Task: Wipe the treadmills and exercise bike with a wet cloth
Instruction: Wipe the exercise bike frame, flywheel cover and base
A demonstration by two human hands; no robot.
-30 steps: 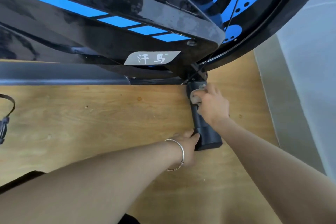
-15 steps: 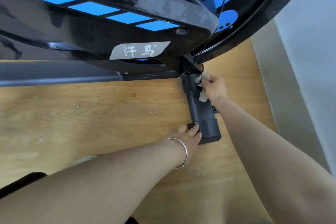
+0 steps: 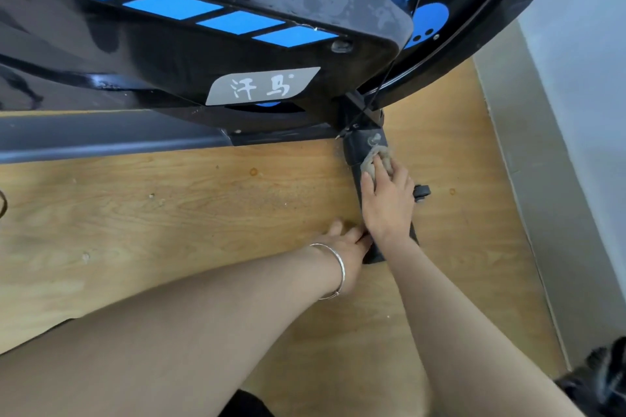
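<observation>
At centre right of the frame the right hand (image 3: 386,200) presses a small wadded cloth (image 3: 374,164) onto the bike's black foot bar (image 3: 359,151), fingers bunched over it. The cloth looks soft, light and damp; it is best held balled under the fingertips. The left hand (image 3: 349,244) rests fingers spread at the bar's near end on the wooden floor (image 3: 169,213). The bike frame (image 3: 203,54) is cut off above; the bar's end cap is hidden.

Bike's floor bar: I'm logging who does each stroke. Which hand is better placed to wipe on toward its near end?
Probably the right hand: it presses the cloth on the bar. The left hand only rests by the end cap.
</observation>
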